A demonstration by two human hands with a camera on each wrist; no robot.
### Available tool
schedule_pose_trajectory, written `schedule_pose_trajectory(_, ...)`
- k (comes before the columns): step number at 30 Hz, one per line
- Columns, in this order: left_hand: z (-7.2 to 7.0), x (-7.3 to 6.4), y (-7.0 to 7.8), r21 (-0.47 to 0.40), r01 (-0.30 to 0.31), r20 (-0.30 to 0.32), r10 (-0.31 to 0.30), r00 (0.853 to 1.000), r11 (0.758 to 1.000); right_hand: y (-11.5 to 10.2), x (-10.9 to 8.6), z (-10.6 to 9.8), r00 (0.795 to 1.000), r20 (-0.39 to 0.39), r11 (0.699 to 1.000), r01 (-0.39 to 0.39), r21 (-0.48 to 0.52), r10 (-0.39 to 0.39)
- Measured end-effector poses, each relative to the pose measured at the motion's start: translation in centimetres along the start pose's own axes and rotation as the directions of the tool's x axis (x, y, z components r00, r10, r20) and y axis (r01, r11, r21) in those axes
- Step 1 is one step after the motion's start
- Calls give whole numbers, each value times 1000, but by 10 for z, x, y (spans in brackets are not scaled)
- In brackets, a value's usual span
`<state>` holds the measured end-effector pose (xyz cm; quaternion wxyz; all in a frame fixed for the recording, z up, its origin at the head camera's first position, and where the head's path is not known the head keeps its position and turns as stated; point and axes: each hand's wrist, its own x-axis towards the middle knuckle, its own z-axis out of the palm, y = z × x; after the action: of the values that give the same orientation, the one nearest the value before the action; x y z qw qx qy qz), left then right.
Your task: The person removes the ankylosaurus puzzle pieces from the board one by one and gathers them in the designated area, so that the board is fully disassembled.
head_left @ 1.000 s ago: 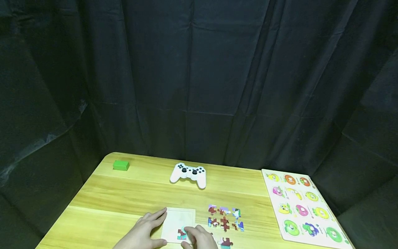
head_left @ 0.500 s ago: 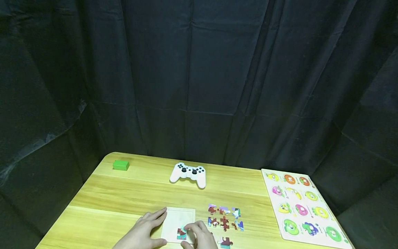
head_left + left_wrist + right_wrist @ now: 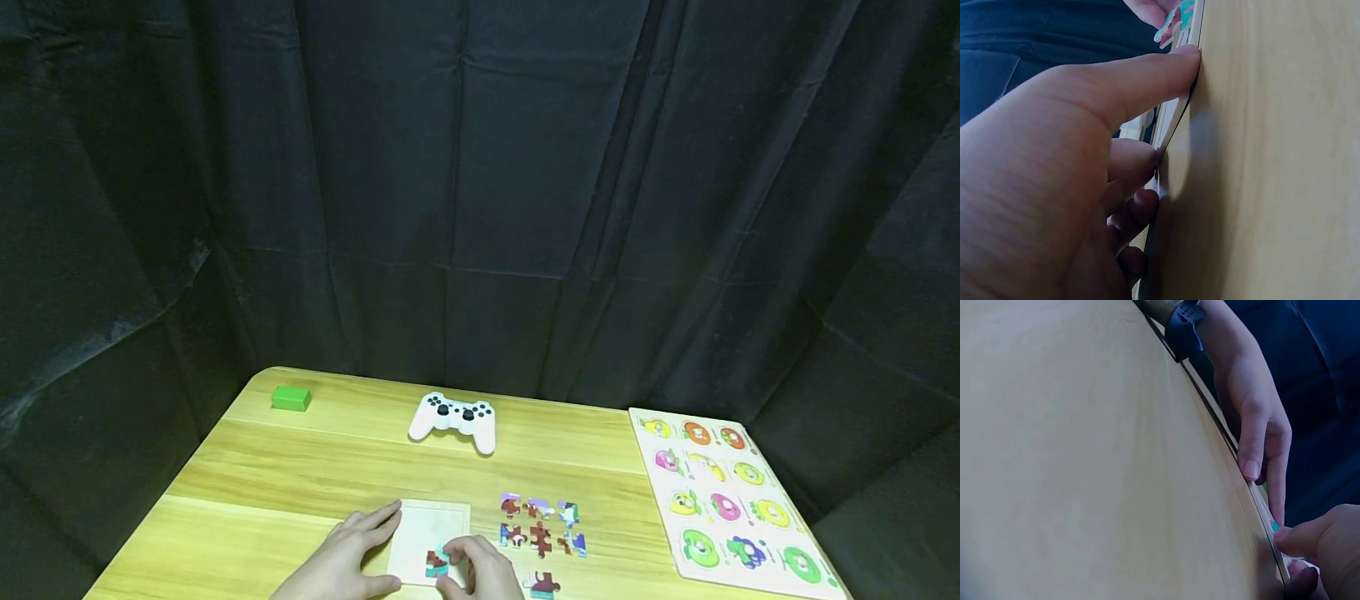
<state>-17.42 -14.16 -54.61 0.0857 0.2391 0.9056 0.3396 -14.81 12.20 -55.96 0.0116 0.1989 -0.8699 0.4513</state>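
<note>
A pale square puzzle tray (image 3: pixel 425 525) lies at the table's near middle. My left hand (image 3: pixel 347 554) holds its left side, thumb at the near corner and index finger at the far corner. In the left wrist view the thumb (image 3: pixel 1160 75) presses along the tray's edge. My right hand (image 3: pixel 483 569) is over the near right part of the tray, thumb and index finger pinching a teal-and-red jigsaw piece (image 3: pixel 437 563). That piece (image 3: pixel 1175 26) appears tilted in the left wrist view. The right fingers partly cover it.
Several loose jigsaw pieces (image 3: pixel 540 537) lie in rows right of the tray. A white game controller (image 3: pixel 453 422) and a green block (image 3: pixel 291 398) sit farther back. A fruit puzzle board (image 3: pixel 731 504) occupies the right side. Dark curtains (image 3: pixel 465 208) hang behind the table.
The fingers of my right hand shift slightly at the jigsaw piece in the tray. My left hand keeps its place on the tray's left side.
</note>
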Motion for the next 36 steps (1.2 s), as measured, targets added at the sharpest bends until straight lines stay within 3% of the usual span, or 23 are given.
schedule_pose_trajectory(11,1,-1,0,11,24,13,-24,1000,1000,-3,1,1,999,-3,997,-39,62,39)
schedule_pose_trajectory(16,2,-1,0,3,35,28,-35,999,999,-4,2,-5,999,-28,998,19,61,-17)
schedule_pose_trajectory(20,2,1,0,15,28,27,-29,999,999,-4,8,-25,990,-126,997,69,31,-65)
schedule_pose_trajectory(26,3,1,0,24,5,16,-6,1000,1000,4,6,-69,965,-262,1000,2,20,3)
schedule_pose_trajectory(32,2,0,0,18,6,21,-7,1000,1000,33,-23,-102,941,-338,998,-42,-56,21)
schedule_pose_trajectory(34,1,0,0,24,1,14,-1,1000,1000,44,-35,-111,939,-339,995,-80,-59,55)
schedule_pose_trajectory(36,0,-1,-1,29,-3,8,3,1000,1000,51,-47,-119,941,-307,986,-161,-32,143)
